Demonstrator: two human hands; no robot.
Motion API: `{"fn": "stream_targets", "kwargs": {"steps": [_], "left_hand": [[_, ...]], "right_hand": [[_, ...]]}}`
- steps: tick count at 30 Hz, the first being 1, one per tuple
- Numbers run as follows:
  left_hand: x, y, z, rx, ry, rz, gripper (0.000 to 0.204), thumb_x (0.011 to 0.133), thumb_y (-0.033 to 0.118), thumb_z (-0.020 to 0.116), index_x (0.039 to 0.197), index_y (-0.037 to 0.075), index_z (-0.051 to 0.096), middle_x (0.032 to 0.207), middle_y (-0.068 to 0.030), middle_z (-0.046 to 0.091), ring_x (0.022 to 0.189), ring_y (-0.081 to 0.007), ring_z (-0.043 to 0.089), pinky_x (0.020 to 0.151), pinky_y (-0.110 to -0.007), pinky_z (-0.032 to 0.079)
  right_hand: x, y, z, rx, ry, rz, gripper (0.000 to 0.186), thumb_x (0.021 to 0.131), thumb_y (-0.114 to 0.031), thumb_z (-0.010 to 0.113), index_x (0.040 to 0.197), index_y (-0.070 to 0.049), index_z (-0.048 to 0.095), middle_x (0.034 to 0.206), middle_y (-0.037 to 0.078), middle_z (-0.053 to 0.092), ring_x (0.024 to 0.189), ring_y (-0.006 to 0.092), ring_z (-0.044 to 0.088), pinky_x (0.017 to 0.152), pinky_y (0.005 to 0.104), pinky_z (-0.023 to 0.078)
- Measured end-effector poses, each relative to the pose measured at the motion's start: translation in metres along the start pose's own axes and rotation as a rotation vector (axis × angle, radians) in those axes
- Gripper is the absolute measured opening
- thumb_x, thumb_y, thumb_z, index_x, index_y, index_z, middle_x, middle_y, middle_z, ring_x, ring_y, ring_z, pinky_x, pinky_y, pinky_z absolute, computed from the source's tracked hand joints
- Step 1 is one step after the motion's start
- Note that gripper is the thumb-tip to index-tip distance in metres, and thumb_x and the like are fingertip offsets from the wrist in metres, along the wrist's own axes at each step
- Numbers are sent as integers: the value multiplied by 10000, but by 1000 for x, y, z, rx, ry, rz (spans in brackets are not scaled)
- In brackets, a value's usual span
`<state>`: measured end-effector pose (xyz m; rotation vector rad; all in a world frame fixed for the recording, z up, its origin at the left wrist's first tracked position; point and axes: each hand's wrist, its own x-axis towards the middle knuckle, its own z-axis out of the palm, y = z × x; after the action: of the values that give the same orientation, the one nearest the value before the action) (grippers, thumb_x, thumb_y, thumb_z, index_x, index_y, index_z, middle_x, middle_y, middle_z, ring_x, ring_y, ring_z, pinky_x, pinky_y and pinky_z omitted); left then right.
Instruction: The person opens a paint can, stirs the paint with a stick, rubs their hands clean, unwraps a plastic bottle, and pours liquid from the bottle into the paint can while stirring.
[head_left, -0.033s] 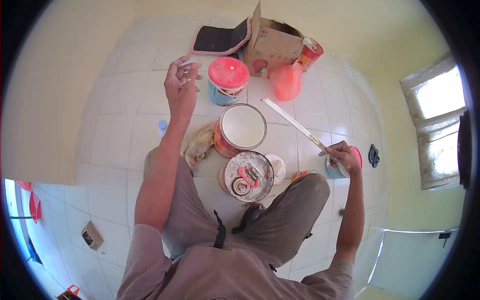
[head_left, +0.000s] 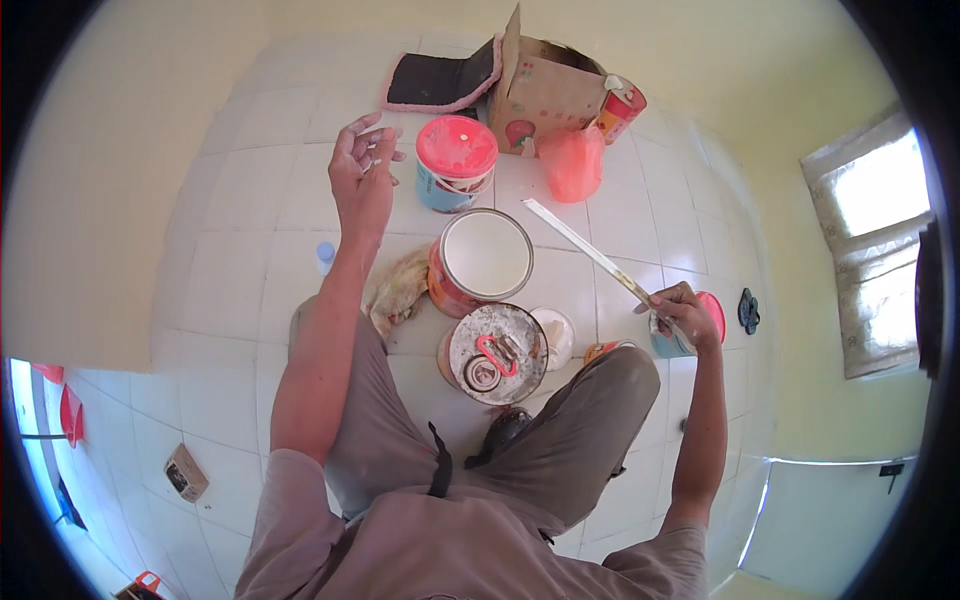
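Change from the earlier frame: almost none; both hands, the stick and the containers keep their places.
Right hand (head_left: 680, 308): closed round the lower end of the flat stick (head_left: 580, 245), thumb and fingers pinching it.
Flat stick: one; long, narrow, straight, whitish along its upper length and stained brownish near the grip; it slants up and leftward above the tiled floor (head_left: 230, 320), its far tip to the right of the open tin.
Left hand (head_left: 362, 165): raised beside the lidded bucket (head_left: 456, 150), fingers apart and loosely bent, holding nothing visible; whitish residue marks the fingertips.
Large tins: two, both round; the open tin (head_left: 446, 284), with metal rim and orange-red wall, contains a smooth white filling (head_left: 487, 252); nearer the person, the closed tin (head_left: 505, 325) has a smeared metal top, a circular cap (head_left: 482, 374) and a red handle (head_left: 487, 346).
Buckets: two with red at the top; one is blue-sided with a smeared lid, the other (head_left: 712, 308) is partly hidden behind the right hand.
Upper floor: one cardboard box (head_left: 555, 95), one thin, crumpled red plastic bag (head_left: 572, 165), one red-and-yellow tub (head_left: 624, 106).
Left of the open tin: one creased, stained cloth (head_left: 400, 290).
White disc (head_left: 562, 340): one, flat, beside the closed tin.
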<state>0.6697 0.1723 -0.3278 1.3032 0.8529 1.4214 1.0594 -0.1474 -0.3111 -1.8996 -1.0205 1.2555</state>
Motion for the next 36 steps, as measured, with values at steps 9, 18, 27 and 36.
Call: {"fn": "stream_targets", "kwargs": {"steps": [9,18,27,36], "left_hand": [[0,-3,2,-20,-16,4,411,989,245,673,1315,24,558,1076,-80,715,872,-118,671,609,-234,474],[0,-6,4,-11,-37,18,386,1006,237,675,1311,25,571,1061,-92,755,845,-105,676,619,-220,484],[-1,-2,5,12,-29,-1,409,1007,247,674,1326,17,561,1059,-91,755,852,-102,667,630,-222,479],[3,-13,2,-11,-53,0,431,984,244,687,1315,1,554,1071,-92,717,879,-120,674,615,-240,485]], "right_hand": [[21,7,20,15,-79,-13,305,980,-259,701,901,30,761,553,10,551,437,98,491,434,251,383],[27,-16,25,-296,-17,-56,309,996,-265,678,914,25,746,628,56,672,458,82,528,441,250,409],[23,-37,35,-845,174,-194,257,937,-261,718,912,-14,781,692,158,711,586,306,661,614,415,527],[14,-84,54,-1134,237,-224,171,889,-211,726,887,-56,800,767,189,711,752,391,674,702,477,537]]}}
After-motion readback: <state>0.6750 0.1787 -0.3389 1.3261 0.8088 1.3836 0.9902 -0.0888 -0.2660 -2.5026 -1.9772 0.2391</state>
